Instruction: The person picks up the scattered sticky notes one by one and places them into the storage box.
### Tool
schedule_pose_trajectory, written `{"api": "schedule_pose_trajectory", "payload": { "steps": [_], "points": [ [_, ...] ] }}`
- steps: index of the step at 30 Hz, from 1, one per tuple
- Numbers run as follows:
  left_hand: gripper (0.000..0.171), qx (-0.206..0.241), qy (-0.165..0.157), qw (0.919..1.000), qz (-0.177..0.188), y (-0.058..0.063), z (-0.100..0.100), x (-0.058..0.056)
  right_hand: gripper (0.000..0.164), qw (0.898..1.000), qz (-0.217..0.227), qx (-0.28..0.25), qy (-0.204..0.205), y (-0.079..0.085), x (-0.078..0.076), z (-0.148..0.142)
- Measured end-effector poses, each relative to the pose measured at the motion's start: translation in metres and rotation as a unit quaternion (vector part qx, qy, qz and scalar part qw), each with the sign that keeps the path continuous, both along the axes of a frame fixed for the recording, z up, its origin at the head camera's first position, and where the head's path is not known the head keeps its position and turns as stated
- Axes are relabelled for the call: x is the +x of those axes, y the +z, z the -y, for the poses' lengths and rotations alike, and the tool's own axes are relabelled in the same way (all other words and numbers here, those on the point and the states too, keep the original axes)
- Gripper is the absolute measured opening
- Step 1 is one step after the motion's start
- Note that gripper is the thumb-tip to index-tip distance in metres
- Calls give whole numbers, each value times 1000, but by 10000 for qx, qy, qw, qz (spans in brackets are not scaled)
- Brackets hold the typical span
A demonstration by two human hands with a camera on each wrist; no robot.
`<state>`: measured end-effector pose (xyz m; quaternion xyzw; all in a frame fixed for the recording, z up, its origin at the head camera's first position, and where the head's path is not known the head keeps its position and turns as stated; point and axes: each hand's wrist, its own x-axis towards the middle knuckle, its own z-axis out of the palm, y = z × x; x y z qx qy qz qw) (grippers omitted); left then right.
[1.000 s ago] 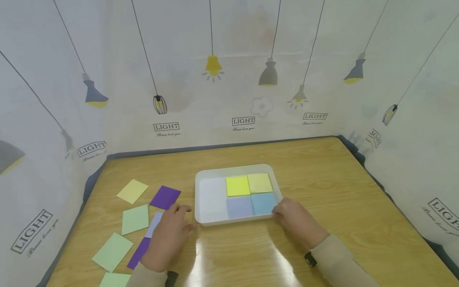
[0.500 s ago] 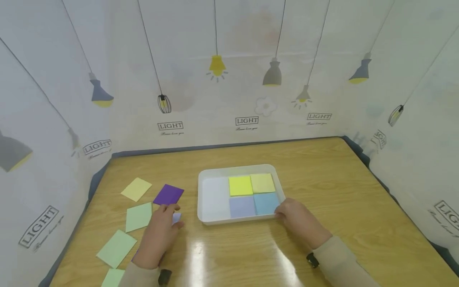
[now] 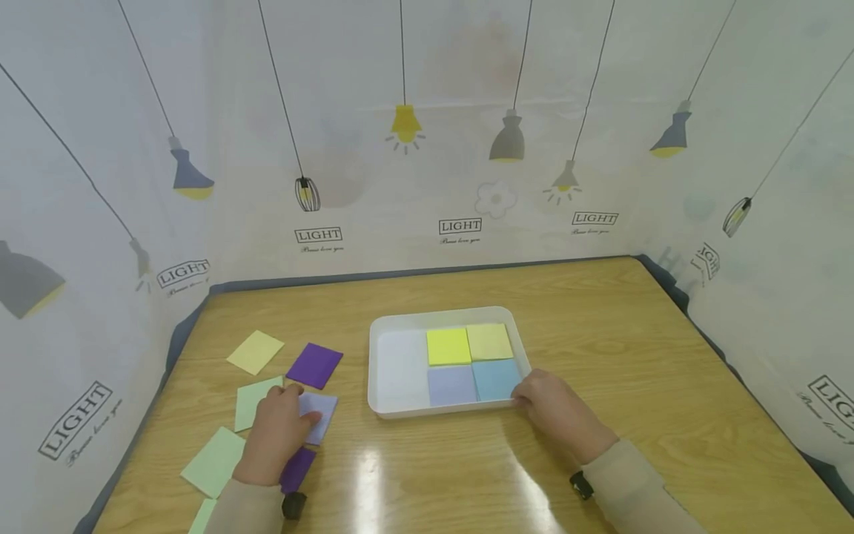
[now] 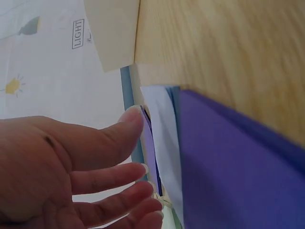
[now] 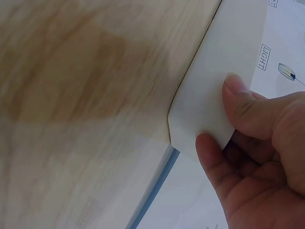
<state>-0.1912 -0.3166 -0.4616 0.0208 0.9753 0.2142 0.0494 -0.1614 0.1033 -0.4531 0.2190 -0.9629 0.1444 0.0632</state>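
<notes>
In the head view my left hand (image 3: pixel 275 426) is over a lavender sticky-note pad (image 3: pixel 322 415). Its thumb and fingers stand loosely apart beside the pad in the left wrist view, and I cannot tell whether the fingertips touch it. One purple pad (image 3: pixel 315 365) lies beyond the hand, another purple pad (image 3: pixel 296 469) on its near side. My right hand (image 3: pixel 557 411) holds the near right corner of a white tray (image 3: pixel 400 411), thumb against the outer wall. Inside the tray are a bright yellow pad (image 3: pixel 448 347), a pale yellow pad (image 3: pixel 489 342), a lavender pad (image 3: pixel 451 385) and a blue pad (image 3: pixel 496 379).
Left of my left hand lie a pale yellow pad (image 3: pixel 256 352) and green pads, one a green pad (image 3: pixel 215 461) partly behind the arm. A lamp-printed cloth (image 3: pixel 373 178) walls the wooden table (image 3: pixel 634 341) at the back and sides.
My left hand has drawn back from beside the tray, leftward and nearer, to the lavender pad, uncovering more of it. The right hand stays at the tray corner. The view has shifted slightly.
</notes>
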Motion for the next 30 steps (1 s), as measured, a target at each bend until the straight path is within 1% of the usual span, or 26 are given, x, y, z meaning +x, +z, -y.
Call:
{"api": "schedule_pose_trajectory", "payload": {
  "steps": [4, 7, 14, 20, 26, 30],
  "points": [
    [57, -54, 137, 9997, 174, -1, 3, -1, 4, 10000, -16, -32, 0, -1, -1, -1],
    [59, -79, 197, 9995, 220, -3, 5, -2, 3, 10000, -3, -33, -39, -2, -1, -1],
    [50, -149, 305, 9991, 246, -5, 7, -4, 4, 9999, 103, -103, -25, -1, -1, -1],
    [45, -221, 251, 9991, 267, -6, 10, -7, 0, 9998, 118, -133, -75, -1, -1, -1],
    [42, -360, 93, 9992, 140, -8, 11, -11, 4, 9996, 127, -231, -31, -4, -1, -3],
    [41, -318, 161, 9990, 281, -7, 12, -12, 6, 9996, 111, -251, -18, -5, -1, -4]
  ]
}}
